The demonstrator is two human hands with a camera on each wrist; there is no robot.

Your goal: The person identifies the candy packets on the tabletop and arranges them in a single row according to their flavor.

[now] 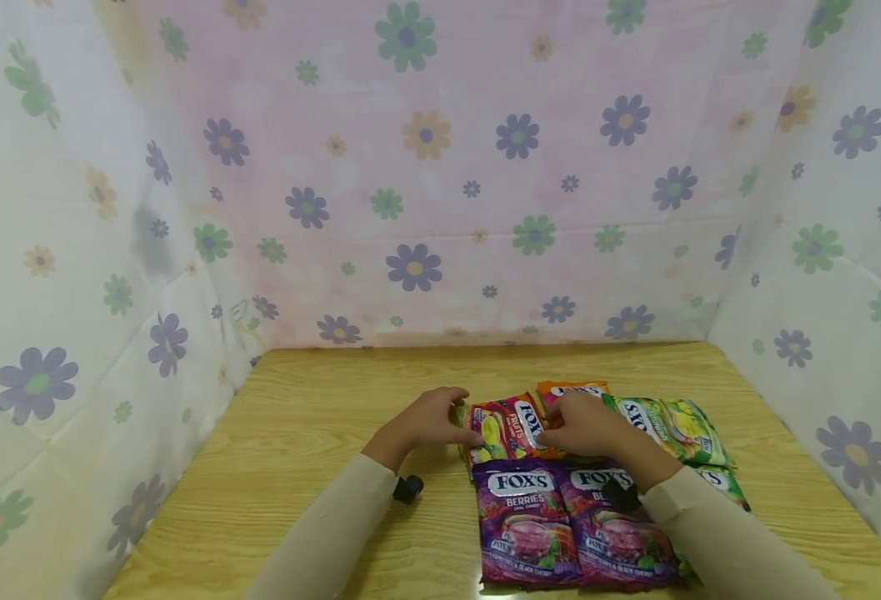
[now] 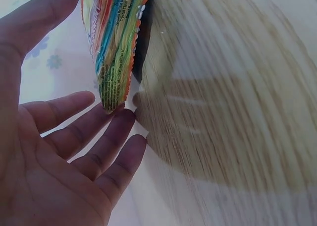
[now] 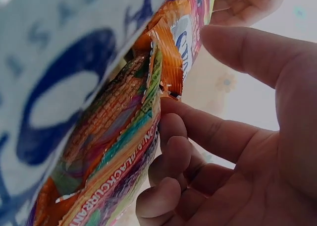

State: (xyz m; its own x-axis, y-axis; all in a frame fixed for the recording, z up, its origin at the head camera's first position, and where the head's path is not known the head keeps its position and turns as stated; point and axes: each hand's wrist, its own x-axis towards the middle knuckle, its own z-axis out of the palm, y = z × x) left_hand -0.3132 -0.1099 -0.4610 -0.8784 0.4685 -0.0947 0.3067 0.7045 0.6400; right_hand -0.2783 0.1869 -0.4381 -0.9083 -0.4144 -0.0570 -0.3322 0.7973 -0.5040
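A red and orange Fox's Fruits candy bag (image 1: 502,433) lies between the two hands, a green edge showing at its left side. My left hand (image 1: 428,419) is at its left end, thumb over the near side. The left wrist view shows these fingers spread and relaxed, touching the printed bag's corner (image 2: 116,82). At the other end, my right hand (image 1: 593,429) holds the orange crimped end (image 3: 171,52). Its index finger touches the corner, the other fingers are curled, and the thumb lies along the face. What lies under the right palm is hidden.
Two purple Fox's Berries bags (image 1: 528,542) lie side by side in front. Green and yellow Fox's bags (image 1: 683,429) are at the right, partly under the right forearm. Another orange Fox's bag (image 1: 571,387) lies behind. Flowered cloth (image 1: 440,208) surrounds the wooden table (image 1: 320,417).
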